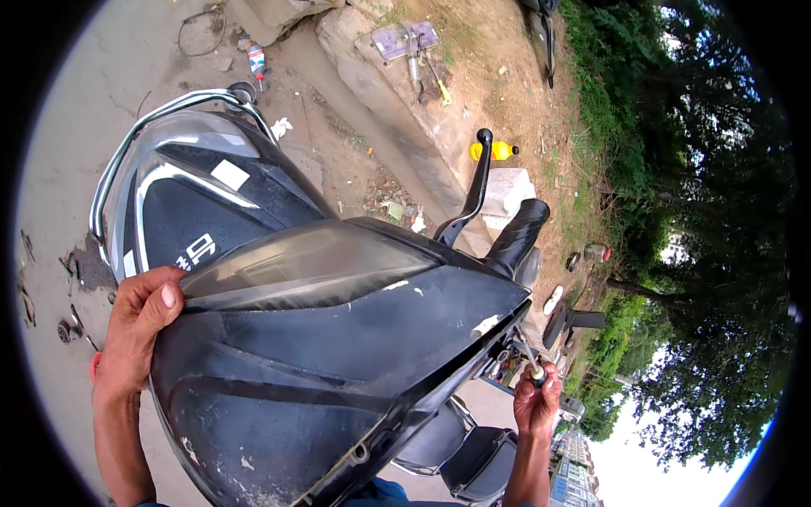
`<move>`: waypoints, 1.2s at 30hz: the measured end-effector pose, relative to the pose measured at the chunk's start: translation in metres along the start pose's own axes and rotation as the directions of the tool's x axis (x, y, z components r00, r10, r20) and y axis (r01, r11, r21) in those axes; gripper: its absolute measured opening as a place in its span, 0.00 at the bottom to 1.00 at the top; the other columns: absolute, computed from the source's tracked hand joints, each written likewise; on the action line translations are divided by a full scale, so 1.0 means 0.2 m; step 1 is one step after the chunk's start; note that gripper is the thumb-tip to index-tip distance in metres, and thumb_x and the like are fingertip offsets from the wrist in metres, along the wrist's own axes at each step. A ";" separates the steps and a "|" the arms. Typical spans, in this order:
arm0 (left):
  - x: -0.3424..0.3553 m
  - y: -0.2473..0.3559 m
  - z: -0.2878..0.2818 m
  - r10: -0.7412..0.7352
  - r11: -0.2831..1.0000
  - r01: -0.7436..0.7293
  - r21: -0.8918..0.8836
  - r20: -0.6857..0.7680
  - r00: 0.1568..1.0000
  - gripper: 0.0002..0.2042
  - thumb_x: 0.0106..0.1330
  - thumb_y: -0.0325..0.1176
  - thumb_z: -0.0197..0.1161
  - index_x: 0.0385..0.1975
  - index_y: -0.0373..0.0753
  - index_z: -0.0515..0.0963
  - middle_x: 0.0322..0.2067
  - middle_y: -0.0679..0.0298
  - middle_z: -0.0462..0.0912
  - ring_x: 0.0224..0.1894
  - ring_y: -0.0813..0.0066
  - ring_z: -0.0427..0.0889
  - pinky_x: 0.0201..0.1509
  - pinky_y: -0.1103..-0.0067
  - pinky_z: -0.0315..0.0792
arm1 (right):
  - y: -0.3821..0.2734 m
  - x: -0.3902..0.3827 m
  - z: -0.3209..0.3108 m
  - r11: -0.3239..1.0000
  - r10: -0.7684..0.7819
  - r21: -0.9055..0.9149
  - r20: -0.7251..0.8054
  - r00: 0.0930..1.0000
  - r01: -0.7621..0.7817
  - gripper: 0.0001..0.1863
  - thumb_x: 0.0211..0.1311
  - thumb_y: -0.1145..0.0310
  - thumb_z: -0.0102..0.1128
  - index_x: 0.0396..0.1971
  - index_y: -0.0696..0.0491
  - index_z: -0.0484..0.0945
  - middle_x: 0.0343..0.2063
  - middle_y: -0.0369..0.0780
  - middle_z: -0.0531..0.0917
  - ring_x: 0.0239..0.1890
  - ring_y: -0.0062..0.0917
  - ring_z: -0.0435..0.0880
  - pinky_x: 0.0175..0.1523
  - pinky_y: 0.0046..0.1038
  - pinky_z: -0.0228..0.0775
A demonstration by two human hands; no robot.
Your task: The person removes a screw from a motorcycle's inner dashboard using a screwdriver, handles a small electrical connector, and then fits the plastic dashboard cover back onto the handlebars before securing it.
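My left hand (144, 317) grips the left edge of a scuffed black scooter cowl (279, 380) with a smoky translucent lens (312, 262). My right hand (536, 393) holds a screwdriver (532, 359) by its handle, the shaft angled up toward the cowl's right edge; where the tip ends is unclear. Behind the cowl are a black brake lever (465, 207), a handlebar grip (515, 232) and the scooter's black-and-silver front body (186, 177), which has a chrome rail round it.
A black seat (477, 460) shows at lower right. A concrete ledge (363, 93) runs behind the scooter, with a yellow bottle (490, 150), a white block (507, 186) and tools (443, 93) beyond. Loose parts (72, 325) lie on the pavement at left. Trees (693, 253) stand at right.
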State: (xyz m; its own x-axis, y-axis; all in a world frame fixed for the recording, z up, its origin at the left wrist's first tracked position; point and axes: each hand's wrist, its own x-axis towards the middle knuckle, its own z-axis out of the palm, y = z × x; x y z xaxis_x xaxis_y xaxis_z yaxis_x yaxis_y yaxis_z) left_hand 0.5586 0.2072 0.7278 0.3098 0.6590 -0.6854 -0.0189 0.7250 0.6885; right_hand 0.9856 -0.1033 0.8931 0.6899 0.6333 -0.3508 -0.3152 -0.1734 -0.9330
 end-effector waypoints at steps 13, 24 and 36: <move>0.01 0.08 0.02 0.019 0.998 -0.028 0.063 0.140 0.990 0.19 0.67 0.49 0.66 0.33 0.36 0.78 0.24 0.78 0.69 0.27 0.92 0.64 0.31 0.89 0.60 | 0.02 0.01 -0.02 0.998 -0.053 0.019 -0.006 0.999 0.053 0.15 0.68 0.65 0.61 0.49 0.54 0.71 0.40 0.48 0.80 0.28 0.23 0.76 0.33 0.20 0.73; 0.04 0.12 0.03 0.075 0.982 -0.115 0.152 0.248 0.966 0.22 0.66 0.54 0.65 0.22 0.42 0.72 0.21 0.79 0.64 0.25 0.90 0.62 0.29 0.86 0.59 | 0.01 0.06 -0.01 0.997 -0.070 -0.021 0.132 0.989 0.074 0.19 0.69 0.58 0.59 0.49 0.57 0.72 0.44 0.44 0.78 0.32 0.24 0.77 0.34 0.22 0.70; -0.05 0.15 0.05 0.009 0.967 -0.053 0.248 0.173 0.985 0.28 0.66 0.59 0.61 0.39 0.33 0.80 0.31 0.64 0.82 0.29 0.81 0.79 0.34 0.82 0.76 | 0.05 0.01 -0.04 0.999 -0.012 -0.031 0.157 0.988 0.017 0.21 0.73 0.53 0.53 0.51 0.56 0.68 0.33 0.43 0.78 0.23 0.19 0.71 0.23 0.19 0.61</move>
State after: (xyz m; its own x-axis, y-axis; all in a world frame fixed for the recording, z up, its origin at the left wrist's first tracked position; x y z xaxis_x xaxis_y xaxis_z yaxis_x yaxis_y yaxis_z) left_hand 0.5637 0.2211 0.7577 0.4691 0.6212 -0.6277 0.2013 0.6168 0.7609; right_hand 0.9893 -0.1108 0.8829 0.5830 0.7458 -0.3224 -0.2831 -0.1854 -0.9410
